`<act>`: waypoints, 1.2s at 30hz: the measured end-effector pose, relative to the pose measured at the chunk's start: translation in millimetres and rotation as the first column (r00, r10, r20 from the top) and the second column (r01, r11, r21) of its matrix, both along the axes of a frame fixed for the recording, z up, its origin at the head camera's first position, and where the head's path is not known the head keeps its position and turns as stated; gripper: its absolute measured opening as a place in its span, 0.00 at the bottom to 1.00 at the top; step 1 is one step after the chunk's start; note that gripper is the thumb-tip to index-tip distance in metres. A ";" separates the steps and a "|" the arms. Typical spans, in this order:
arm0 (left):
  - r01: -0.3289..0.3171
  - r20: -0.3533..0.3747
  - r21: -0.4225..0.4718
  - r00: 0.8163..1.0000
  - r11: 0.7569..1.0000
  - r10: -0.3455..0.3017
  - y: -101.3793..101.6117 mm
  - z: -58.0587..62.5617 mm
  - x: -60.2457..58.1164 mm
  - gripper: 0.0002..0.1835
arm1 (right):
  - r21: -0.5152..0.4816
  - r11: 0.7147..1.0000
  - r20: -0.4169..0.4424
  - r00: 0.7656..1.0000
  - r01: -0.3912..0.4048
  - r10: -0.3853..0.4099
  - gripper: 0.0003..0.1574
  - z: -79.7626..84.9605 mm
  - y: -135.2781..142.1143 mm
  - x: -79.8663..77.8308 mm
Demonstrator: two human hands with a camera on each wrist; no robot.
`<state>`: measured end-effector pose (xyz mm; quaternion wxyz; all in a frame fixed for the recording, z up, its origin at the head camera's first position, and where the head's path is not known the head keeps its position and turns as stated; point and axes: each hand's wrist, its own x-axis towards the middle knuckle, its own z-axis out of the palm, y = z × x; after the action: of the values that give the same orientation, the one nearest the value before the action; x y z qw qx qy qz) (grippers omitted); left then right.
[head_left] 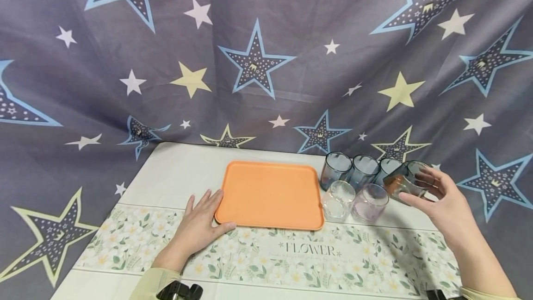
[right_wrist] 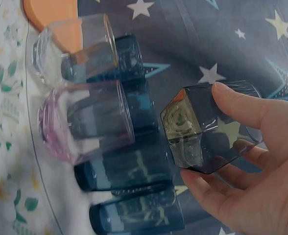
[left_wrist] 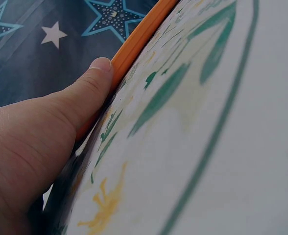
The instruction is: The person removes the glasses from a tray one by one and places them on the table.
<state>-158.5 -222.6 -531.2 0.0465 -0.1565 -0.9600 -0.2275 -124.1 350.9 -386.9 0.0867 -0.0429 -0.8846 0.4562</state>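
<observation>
My right hand [head_left: 447,200] grips a smoky grey drinking glass [right_wrist: 207,127] with an angular base. The glass is tilted, its base toward the left, beside several blue glasses [head_left: 364,170] at the back. In front of those stand a clear glass [head_left: 339,200] and a pinkish glass [head_left: 370,203]. Left of the glasses lies an orange tray [head_left: 270,196], flat on the table. My left hand [head_left: 200,221] rests at its left edge, fingers extended. In the left wrist view, the thumb [left_wrist: 87,88] touches the tray's rim.
A white table cover [head_left: 183,175] with a floral band and the word FLOWER lies under everything. Behind the table hangs a grey curtain [head_left: 283,87] with stars, close to the back glasses. The clear glass stands right at the tray's right edge.
</observation>
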 end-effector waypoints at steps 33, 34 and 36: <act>-0.006 -0.015 0.010 1.000 1.000 0.006 2.2 4.2 2.1 0.58 | 0.012 0.993 0.132 0.984 0.118 -0.119 0.63 -68.2 37.7 -8.3; -0.005 -0.015 0.012 1.000 1.000 0.006 2.1 4.3 2.1 0.58 | 0.001 0.993 0.136 0.983 0.121 -0.120 0.64 -69.6 36.9 -8.8; -0.005 -0.015 0.012 1.000 1.000 0.006 2.1 4.2 1.8 0.59 | -0.013 0.992 0.145 0.982 0.127 -0.124 0.65 -72.0 35.3 -9.4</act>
<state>-156.6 -220.5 -527.0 0.0553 -0.1553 -0.9587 -0.2318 -133.5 386.2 -458.9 0.0508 -0.1321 -0.8791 0.4552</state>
